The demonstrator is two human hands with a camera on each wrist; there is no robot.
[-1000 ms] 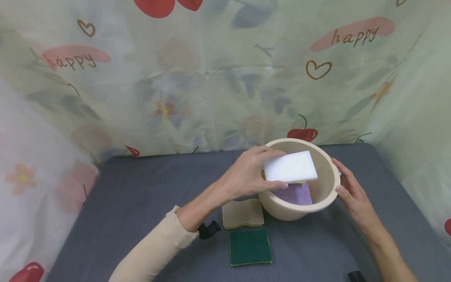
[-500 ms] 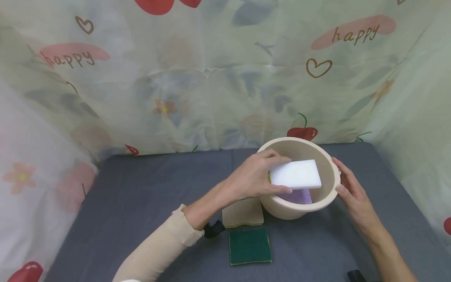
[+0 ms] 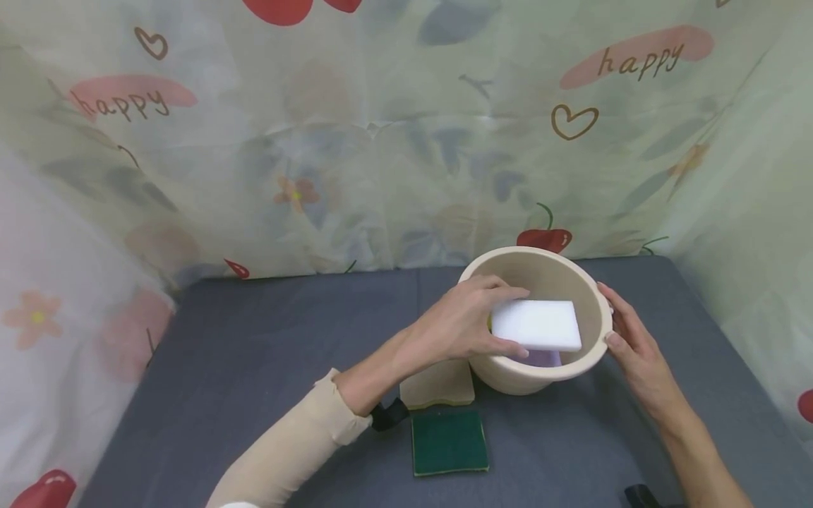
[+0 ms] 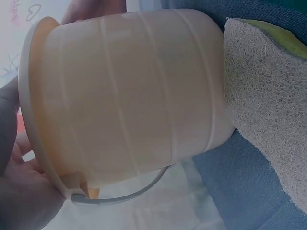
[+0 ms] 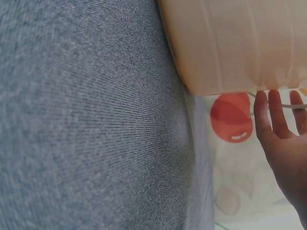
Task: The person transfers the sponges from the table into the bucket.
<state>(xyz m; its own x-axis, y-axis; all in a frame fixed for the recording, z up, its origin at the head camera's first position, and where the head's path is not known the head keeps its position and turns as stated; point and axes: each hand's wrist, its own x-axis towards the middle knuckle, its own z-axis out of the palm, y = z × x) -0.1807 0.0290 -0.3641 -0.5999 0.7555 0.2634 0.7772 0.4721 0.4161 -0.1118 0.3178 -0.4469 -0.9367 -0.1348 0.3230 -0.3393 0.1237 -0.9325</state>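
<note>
White rectangular foam block [image 3: 538, 327] sinks lower inside beige plastic bucket [image 3: 512, 381]

Head view: right of centre, the left hand [image 3: 466, 321] pinches the block, which now hides more of the purple sponge [image 3: 542, 358]; lowering seems unfinished, the sponge likely in its way. The right hand [image 3: 640, 353] steadies the rim, fingers extended. Wavy-edged beige scouring sponge [image 3: 438, 386] and square green pad [image 3: 449, 443] lie lower centre.

Left wrist: curved grey handle [image 4: 115, 199], lower left.

Right wrist: straight fingertips touch the wall.
</note>
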